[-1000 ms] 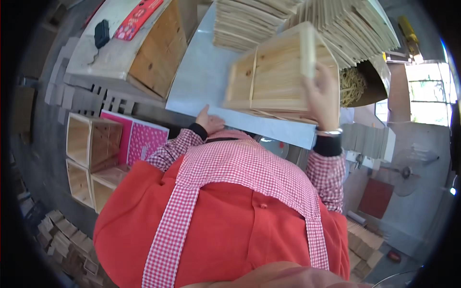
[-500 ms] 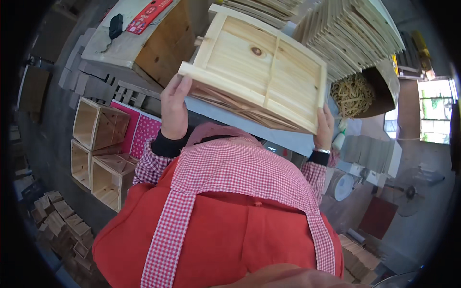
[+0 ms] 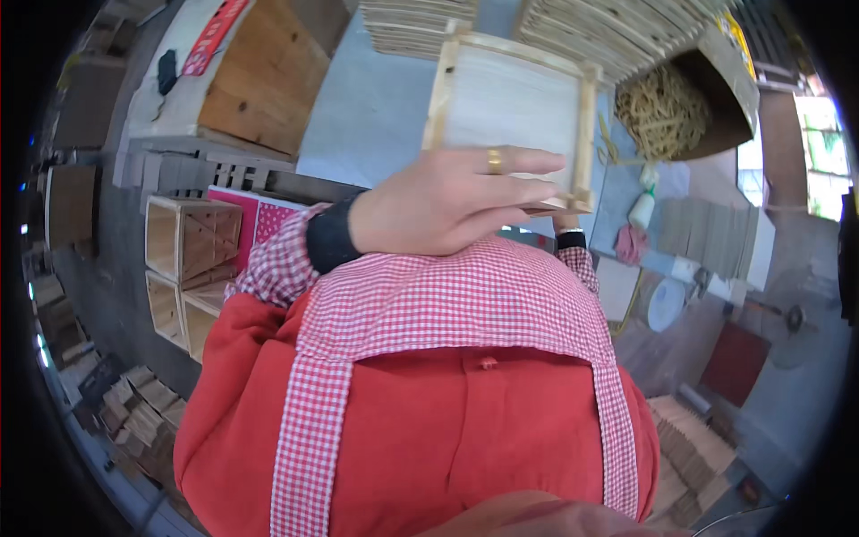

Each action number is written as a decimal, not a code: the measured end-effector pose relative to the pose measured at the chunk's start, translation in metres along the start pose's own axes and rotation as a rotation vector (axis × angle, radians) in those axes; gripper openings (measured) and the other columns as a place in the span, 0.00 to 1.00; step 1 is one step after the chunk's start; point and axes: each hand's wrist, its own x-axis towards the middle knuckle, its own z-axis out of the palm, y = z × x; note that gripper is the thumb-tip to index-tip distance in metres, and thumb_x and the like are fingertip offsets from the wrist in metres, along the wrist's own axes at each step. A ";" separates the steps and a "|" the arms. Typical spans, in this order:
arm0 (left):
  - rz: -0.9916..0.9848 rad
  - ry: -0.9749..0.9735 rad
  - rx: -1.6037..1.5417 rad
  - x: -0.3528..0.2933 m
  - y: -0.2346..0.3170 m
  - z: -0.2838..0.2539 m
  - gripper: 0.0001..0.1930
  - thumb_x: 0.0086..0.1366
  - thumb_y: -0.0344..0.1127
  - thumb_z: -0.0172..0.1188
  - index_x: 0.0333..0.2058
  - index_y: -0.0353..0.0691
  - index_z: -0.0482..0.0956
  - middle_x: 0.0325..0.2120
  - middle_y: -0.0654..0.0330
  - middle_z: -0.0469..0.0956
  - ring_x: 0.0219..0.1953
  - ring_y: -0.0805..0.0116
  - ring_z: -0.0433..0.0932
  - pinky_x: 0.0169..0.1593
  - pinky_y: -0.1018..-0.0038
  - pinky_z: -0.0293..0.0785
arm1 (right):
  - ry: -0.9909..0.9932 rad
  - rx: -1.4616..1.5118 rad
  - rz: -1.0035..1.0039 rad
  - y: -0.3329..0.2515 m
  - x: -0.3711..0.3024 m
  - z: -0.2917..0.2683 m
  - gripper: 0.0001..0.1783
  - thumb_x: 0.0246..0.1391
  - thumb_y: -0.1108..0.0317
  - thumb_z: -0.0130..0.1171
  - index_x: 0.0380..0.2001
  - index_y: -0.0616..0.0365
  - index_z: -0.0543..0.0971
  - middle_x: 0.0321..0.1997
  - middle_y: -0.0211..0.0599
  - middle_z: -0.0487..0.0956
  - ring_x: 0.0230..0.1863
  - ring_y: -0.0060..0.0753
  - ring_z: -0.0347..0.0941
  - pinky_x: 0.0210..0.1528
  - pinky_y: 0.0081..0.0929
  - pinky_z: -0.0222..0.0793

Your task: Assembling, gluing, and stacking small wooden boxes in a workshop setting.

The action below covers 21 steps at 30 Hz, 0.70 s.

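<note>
A pale wooden crate (image 3: 589, 112) with a white inner face is over the light blue worktop (image 3: 349, 107), in front of me. Across its near side stretches my left hand (image 3: 447, 197), wearing a gold ring, fingers extended and blurred at the tips; whether they touch the wood I cannot tell. Only a small part of my right hand (image 3: 565, 221) shows, at the crate's near right corner, its fingers hidden by the wood.
Stacked wooden panels (image 3: 617, 36) stand behind the crate. To the right, a carton (image 3: 729, 116) holds tangled pale strips (image 3: 660, 112). A wooden cabinet (image 3: 259, 80) is at the left. Several finished crates (image 3: 192, 237) are stacked beside pink sheets (image 3: 268, 234).
The crate has turned from its knotted wood panel to its white inner face. My left hand has let go of its left corner and swung right across the near side.
</note>
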 end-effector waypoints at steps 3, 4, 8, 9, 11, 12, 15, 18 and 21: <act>0.062 0.066 0.004 0.002 -0.011 -0.027 0.14 0.62 0.24 0.54 0.46 0.33 0.77 0.45 0.50 0.78 0.52 0.62 0.74 0.49 0.71 0.73 | 0.529 0.084 0.018 0.070 -0.012 -0.042 0.19 0.54 0.65 0.54 0.47 0.64 0.76 0.45 0.38 0.78 0.43 0.29 0.73 0.44 0.25 0.69; -0.064 0.246 0.034 -0.014 -0.017 -0.028 0.13 0.64 0.27 0.53 0.46 0.31 0.76 0.45 0.52 0.77 0.52 0.63 0.74 0.51 0.71 0.71 | 0.466 0.369 0.005 -0.041 -0.006 -0.018 0.16 0.57 0.63 0.53 0.44 0.63 0.78 0.43 0.36 0.79 0.43 0.29 0.74 0.44 0.25 0.70; -0.366 0.582 -0.191 0.015 -0.076 -0.025 0.16 0.69 0.35 0.48 0.48 0.30 0.75 0.46 0.57 0.77 0.50 0.66 0.74 0.54 0.72 0.67 | 0.548 0.457 -0.258 -0.167 0.006 -0.059 0.18 0.63 0.59 0.49 0.44 0.62 0.78 0.39 0.33 0.79 0.43 0.27 0.75 0.48 0.25 0.69; -0.356 0.651 -0.268 0.020 -0.103 -0.024 0.16 0.70 0.37 0.47 0.48 0.31 0.75 0.45 0.57 0.77 0.49 0.67 0.74 0.53 0.73 0.68 | 0.546 0.457 -0.262 -0.195 0.011 -0.061 0.18 0.63 0.59 0.49 0.44 0.62 0.78 0.39 0.33 0.79 0.43 0.27 0.75 0.48 0.25 0.69; -0.337 0.720 -0.346 0.028 -0.140 -0.022 0.17 0.71 0.38 0.47 0.49 0.31 0.74 0.45 0.58 0.77 0.48 0.69 0.74 0.52 0.74 0.68 | 0.525 0.409 -0.392 -0.247 0.017 -0.055 0.17 0.62 0.60 0.51 0.43 0.63 0.78 0.37 0.30 0.78 0.38 0.20 0.72 0.44 0.21 0.68; -0.409 0.684 -0.477 0.034 -0.153 -0.020 0.17 0.71 0.39 0.47 0.49 0.31 0.74 0.43 0.59 0.77 0.46 0.71 0.75 0.51 0.75 0.69 | 0.527 0.405 -0.398 -0.255 0.024 -0.053 0.17 0.62 0.60 0.51 0.43 0.63 0.78 0.37 0.30 0.78 0.38 0.20 0.72 0.44 0.21 0.68; -0.503 0.649 -0.535 0.044 -0.172 -0.009 0.17 0.71 0.40 0.47 0.48 0.32 0.75 0.41 0.60 0.78 0.44 0.73 0.75 0.49 0.77 0.69 | 0.505 0.200 -0.553 -0.268 0.048 -0.046 0.12 0.61 0.64 0.54 0.38 0.64 0.78 0.32 0.26 0.77 0.34 0.16 0.68 0.39 0.17 0.65; -0.559 0.661 -0.387 0.048 -0.183 -0.005 0.17 0.70 0.40 0.48 0.45 0.32 0.76 0.38 0.61 0.79 0.41 0.75 0.75 0.48 0.78 0.69 | 0.525 0.283 -0.554 -0.270 0.062 -0.041 0.09 0.58 0.67 0.57 0.32 0.63 0.77 0.26 0.21 0.73 0.28 0.12 0.64 0.31 0.14 0.60; -0.353 0.566 -0.139 0.049 -0.188 -0.007 0.14 0.70 0.39 0.48 0.39 0.34 0.79 0.35 0.62 0.80 0.40 0.76 0.76 0.46 0.79 0.69 | 0.521 0.346 -0.563 -0.270 0.070 -0.039 0.08 0.56 0.69 0.58 0.27 0.62 0.75 0.23 0.18 0.70 0.25 0.11 0.61 0.26 0.13 0.58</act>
